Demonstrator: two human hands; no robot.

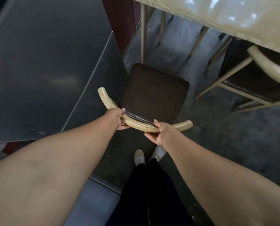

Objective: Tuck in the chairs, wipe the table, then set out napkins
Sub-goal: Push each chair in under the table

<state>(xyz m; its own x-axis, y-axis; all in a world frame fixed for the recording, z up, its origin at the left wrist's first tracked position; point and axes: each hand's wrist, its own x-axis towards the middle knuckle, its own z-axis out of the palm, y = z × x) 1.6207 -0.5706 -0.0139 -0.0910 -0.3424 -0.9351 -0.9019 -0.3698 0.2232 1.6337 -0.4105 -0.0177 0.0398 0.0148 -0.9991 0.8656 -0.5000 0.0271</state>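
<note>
A chair (154,93) with a dark brown seat and a curved cream backrest stands on the floor just in front of me. My left hand (115,118) grips the left part of the backrest. On the right part, my right hand (158,133) is closed around the same rail. The table (234,18), covered in a glossy cream cloth, fills the top right. The chair's front edge sits short of the table's edge, seat fully in view.
A second chair (256,75) of the same kind stands at the right, partly under the table. A grey metal surface (38,70) fills the left side, close beside the chair. Cream table legs (142,35) stand ahead. My feet (140,156) are on the dark concrete floor.
</note>
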